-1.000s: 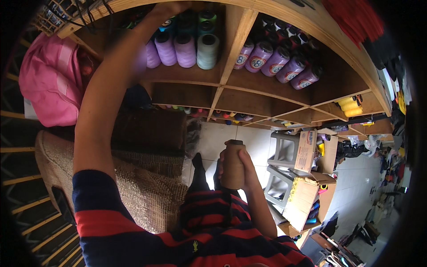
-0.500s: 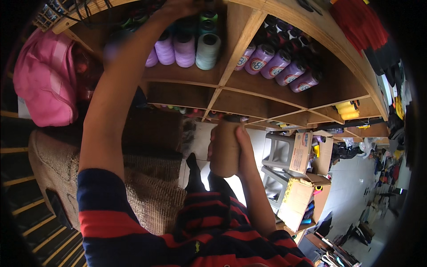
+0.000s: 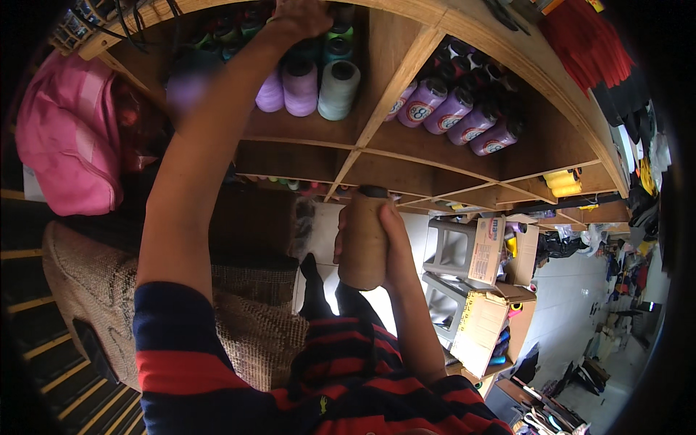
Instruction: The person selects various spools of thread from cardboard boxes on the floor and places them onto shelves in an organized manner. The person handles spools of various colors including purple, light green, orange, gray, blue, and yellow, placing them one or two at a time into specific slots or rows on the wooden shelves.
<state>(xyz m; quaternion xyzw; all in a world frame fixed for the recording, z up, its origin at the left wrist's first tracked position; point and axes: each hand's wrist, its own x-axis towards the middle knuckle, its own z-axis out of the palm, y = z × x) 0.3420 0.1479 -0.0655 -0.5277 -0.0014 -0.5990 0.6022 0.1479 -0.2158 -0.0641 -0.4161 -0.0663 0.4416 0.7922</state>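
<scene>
My right hand [image 3: 394,228] is closed around a brown thread cone [image 3: 364,243], held upright in front of my body with its dark top showing. My left arm stretches up into a wooden shelf compartment, where my left hand [image 3: 303,18] is over the thread cones at the back. Its fingertips are hidden at the upper edge, so whether they grip anything is unclear. Below that hand stand lilac cones [image 3: 300,88] and a pale grey-green cone [image 3: 338,90]. A green-topped dark cone [image 3: 338,48] is just behind them.
Wooden dividers [image 3: 360,134] separate the shelf compartments; labelled purple cones [image 3: 451,110] fill the right one. A pink bag [image 3: 69,145] hangs at left above a seat with woven cover [image 3: 250,319]. Grey stools [image 3: 446,250] and cardboard boxes [image 3: 484,330] stand on the right.
My left hand has shifted slightly right and lower among the cones. The brown cone stays in my right hand, nearly still. The whole view has moved slightly.
</scene>
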